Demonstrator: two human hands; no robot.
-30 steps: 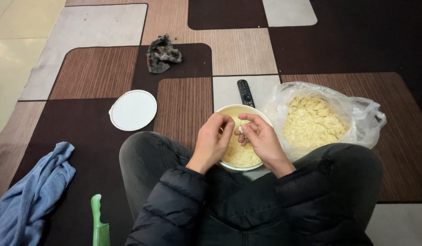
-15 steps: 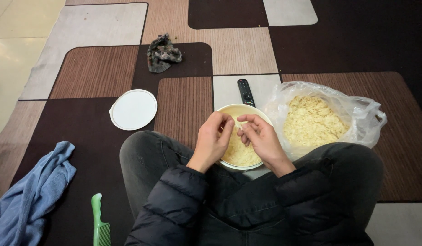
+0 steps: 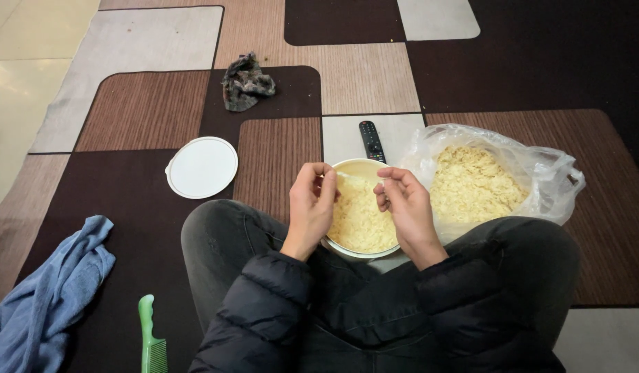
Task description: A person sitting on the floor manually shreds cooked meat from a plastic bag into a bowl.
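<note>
A patchwork carpet (image 3: 278, 148) of brown striped, dark brown and pale grey rounded panels covers the floor, with cream floor tiles (image 3: 15, 76) showing at the far left edge. The person sits cross-legged on it in dark trousers and a black puffer jacket.

Both hands hang over a round cream plastic bowl (image 3: 361, 169) half full of pale yellow flaky pieces (image 3: 357, 221), set between the knees. The left hand (image 3: 312, 204) is curled, fingers bent inward, thumb and fingertips pressed on one end of a thin pale strip (image 3: 357, 179). The right hand (image 3: 405, 204) faces it, pinching the strip's other end, so the strip spans the gap just above the bowl's contents.

Just right of the right hand lies an open clear plastic bag (image 3: 547, 173) of the same yellow flakes. Beyond the hands rests a black remote control (image 3: 371, 140). Left of the left hand sits a round white lid (image 3: 202, 167); farther off, a crumpled grey rag (image 3: 245, 83), a blue cloth (image 3: 50, 297) and a green comb (image 3: 151, 338).
</note>
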